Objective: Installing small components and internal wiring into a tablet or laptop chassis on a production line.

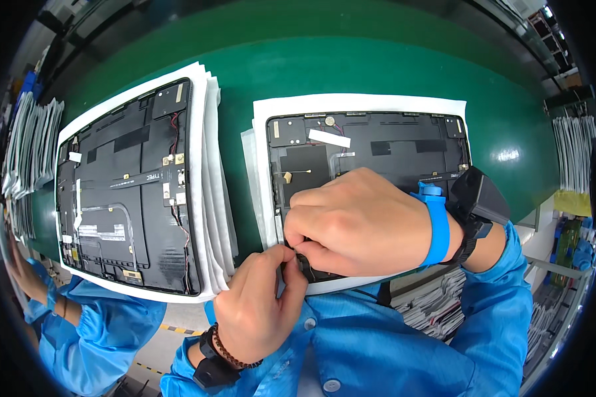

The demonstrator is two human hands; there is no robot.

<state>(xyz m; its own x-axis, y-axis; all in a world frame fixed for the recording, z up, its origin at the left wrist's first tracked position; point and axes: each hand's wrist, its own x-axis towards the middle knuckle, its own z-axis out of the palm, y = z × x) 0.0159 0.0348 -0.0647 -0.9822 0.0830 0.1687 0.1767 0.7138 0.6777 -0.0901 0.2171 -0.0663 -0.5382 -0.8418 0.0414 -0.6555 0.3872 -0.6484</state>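
Note:
A black device housing (404,135), like the back shell of a tablet, lies inside up on white foam sheets (357,103) in front of me. Over its near left corner my right hand (364,221) bends down with curled fingers. My left hand (261,301) pinches at that same corner, its fingertips close to the right hand's. Whatever sits between the fingers is too small or hidden. A white strip (330,137) lies near the housing's far edge. A thin cable with a gold connector (288,177) rests left of my right hand.
To the left, a second black housing (106,178) lies on a stack of white sheets (212,198). The green table (377,59) runs beneath both. White sheets stand in racks at far left (36,145) and far right (574,155). Another person's blue sleeve (106,324) shows at lower left.

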